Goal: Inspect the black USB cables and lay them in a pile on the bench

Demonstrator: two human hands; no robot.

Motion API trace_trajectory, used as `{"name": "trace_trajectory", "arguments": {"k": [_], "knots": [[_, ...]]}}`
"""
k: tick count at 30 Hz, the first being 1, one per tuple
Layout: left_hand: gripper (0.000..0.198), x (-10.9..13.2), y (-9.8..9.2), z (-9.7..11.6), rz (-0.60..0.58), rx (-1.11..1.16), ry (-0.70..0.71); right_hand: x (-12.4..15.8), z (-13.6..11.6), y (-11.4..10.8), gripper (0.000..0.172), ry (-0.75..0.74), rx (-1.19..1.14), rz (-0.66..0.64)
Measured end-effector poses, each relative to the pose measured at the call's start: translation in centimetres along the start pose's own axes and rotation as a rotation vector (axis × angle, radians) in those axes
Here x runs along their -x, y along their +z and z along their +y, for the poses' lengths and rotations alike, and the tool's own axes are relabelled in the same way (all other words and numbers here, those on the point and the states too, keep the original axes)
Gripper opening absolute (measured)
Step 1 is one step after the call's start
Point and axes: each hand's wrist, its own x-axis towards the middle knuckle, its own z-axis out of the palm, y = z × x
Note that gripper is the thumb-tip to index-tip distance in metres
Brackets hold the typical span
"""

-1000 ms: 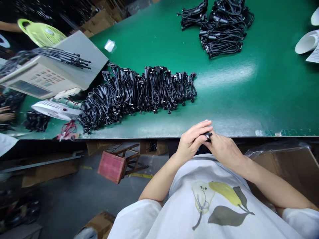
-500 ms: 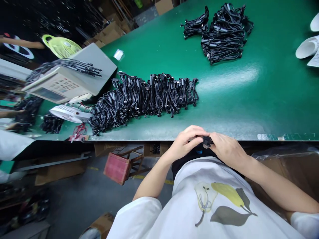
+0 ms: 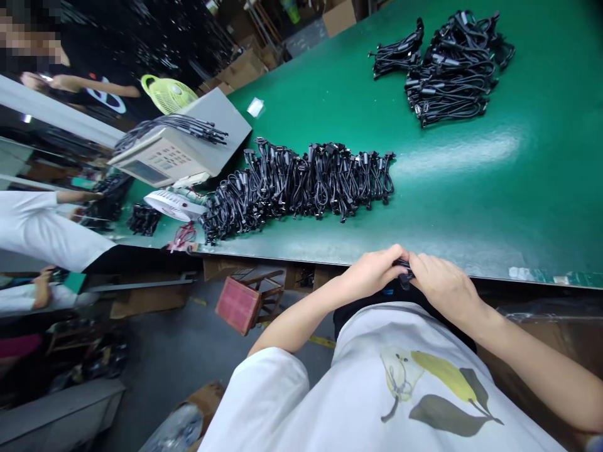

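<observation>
A small black cable bundle (image 3: 404, 271) is held between my hands at the front edge of the green table (image 3: 452, 220). My left hand (image 3: 379, 269) is closed on its left side, thumb and fingers pinching it. From the other side, my right hand (image 3: 440, 279) grips it with curled fingers that cover much of it. Beyond my hands, a long row of black cable bundles (image 3: 320, 179) lies across the table. A second pile of black cable bundles (image 3: 452, 75) sits farther back on the right.
A grey-white machine (image 3: 164, 154) with a keypad stands at the left, cables draped over it. Near it are a white fan (image 3: 174, 205) and a green fan (image 3: 169, 94). A red-topped stool (image 3: 239, 304) stands below the table. Other people work at the far left.
The view has swung left, so the table's contents sit farther right and more of the co-workers shows. Both hands still hold the cable bundle, with the fingers slightly shifted.
</observation>
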Motion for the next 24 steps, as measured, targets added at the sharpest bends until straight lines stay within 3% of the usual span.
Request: {"name": "trace_trajectory", "arguments": {"k": [4, 7, 12, 16, 18, 21, 24], "knots": [[0.022, 0.0, 0.4, 0.7, -0.090, -0.101, -0.088, 0.4, 0.2, 0.4, 0.022, -0.021, 0.008, -0.055], [0.027, 0.3, 0.5, 1.1, -0.148, -0.027, -0.119, 0.6, 0.6, 0.3, 0.025, -0.065, -0.014, -0.051], [0.027, 0.6, 0.7, 1.2, -0.164, 0.346, -0.094, 1.0, 1.1, -0.2, 0.032, -0.157, -0.025, 0.029], [0.026, -0.1, 1.0, 1.2, -0.045, 0.678, -0.154, 0.7, 0.7, -0.8, 0.045, -0.087, 0.067, 0.061], [0.034, -0.6, 1.1, 1.1, -0.007, 0.852, -0.209, 0.4, 0.3, -0.9, 0.053, -0.069, 0.093, 0.047], [0.059, -0.9, 1.0, 0.8, -0.072, 1.069, -0.245, -0.2, 0.0, -0.7, 0.058, -0.089, 0.121, 0.057], [0.077, -0.7, 0.9, 0.3, -0.122, 1.145, -0.228, -0.8, 0.2, -0.7, 0.065, -0.119, 0.142, 0.059]]}}
